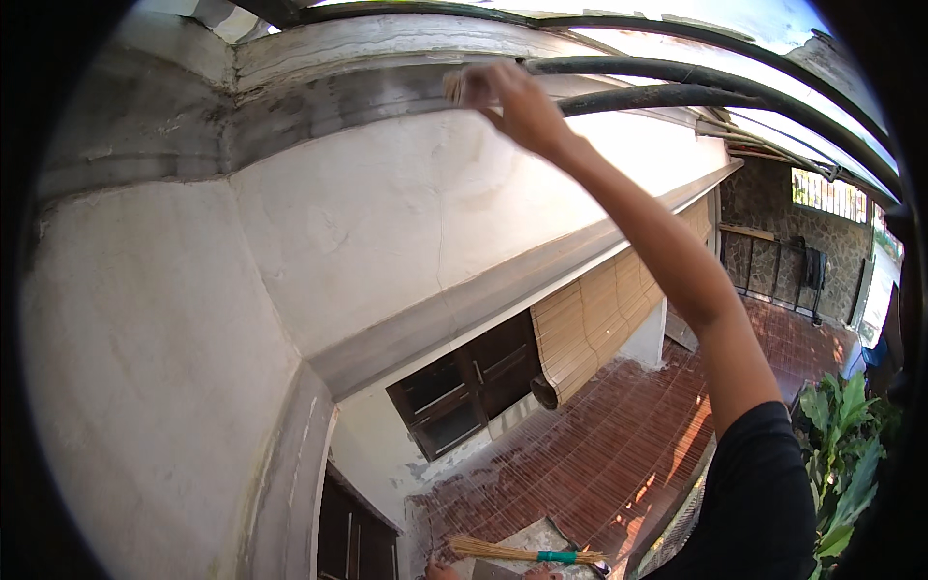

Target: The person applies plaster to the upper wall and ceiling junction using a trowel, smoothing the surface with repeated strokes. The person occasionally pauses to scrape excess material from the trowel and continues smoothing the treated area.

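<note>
My right hand (503,95) is raised high against the dark, stained band (338,101) along the top of the wall. Its fingers are closed around a small tan object (452,88), blurred by motion, whose kind I cannot make out. The bare right arm stretches up from a black sleeve at the lower right. A stick broom (503,550) with a green binding lies far below, at the lower edge. Beside it show two small patches of skin, cut off by the edge, probably my feet. My left hand does not show.
Dark metal pipes (657,97) run overhead beside my hand. Below the pale wall (358,213) are a ledge, a dark window (464,387) and a bamboo blind (599,324). Red tiles (580,454) cover the floor. Leafy plants (846,454) stand at the right.
</note>
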A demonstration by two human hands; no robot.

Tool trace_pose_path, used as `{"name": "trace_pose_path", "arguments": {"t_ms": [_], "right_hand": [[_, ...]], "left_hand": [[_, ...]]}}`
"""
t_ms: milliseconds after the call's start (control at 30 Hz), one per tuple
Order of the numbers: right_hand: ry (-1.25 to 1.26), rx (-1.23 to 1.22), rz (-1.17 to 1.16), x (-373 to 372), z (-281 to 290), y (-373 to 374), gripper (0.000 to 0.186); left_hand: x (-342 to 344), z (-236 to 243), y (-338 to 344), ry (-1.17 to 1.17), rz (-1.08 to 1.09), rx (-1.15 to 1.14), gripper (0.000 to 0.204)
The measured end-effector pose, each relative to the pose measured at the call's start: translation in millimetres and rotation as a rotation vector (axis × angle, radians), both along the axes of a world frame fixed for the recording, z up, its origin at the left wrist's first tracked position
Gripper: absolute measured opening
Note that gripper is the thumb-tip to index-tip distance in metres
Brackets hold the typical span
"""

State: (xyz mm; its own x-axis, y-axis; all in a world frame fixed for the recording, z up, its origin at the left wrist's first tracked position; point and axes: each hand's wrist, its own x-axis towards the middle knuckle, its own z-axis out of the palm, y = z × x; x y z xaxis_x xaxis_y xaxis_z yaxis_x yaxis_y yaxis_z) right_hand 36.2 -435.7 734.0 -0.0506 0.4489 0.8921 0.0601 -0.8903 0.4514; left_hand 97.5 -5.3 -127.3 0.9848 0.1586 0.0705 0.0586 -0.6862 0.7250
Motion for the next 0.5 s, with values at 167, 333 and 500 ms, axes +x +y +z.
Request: {"name": "trace_pose_path", "arguments": {"t_ms": [167,333,500], "right_hand": [[0.716,0.182,0.265,-5,-337,42,0.047],[1.079,1.059,0.112,-80,-610,76,0.055],[0.954,1.058,0.032,-128,-712,92,0.053]], "left_hand": [[7,-23,9,-0.05,-0.012,-0.021,0.039],[-5,-5,11,-0.037,-0.032,-0.039,0.039],[-28,53,2,-0.002,-0.063,-0.153,0.038]]}}
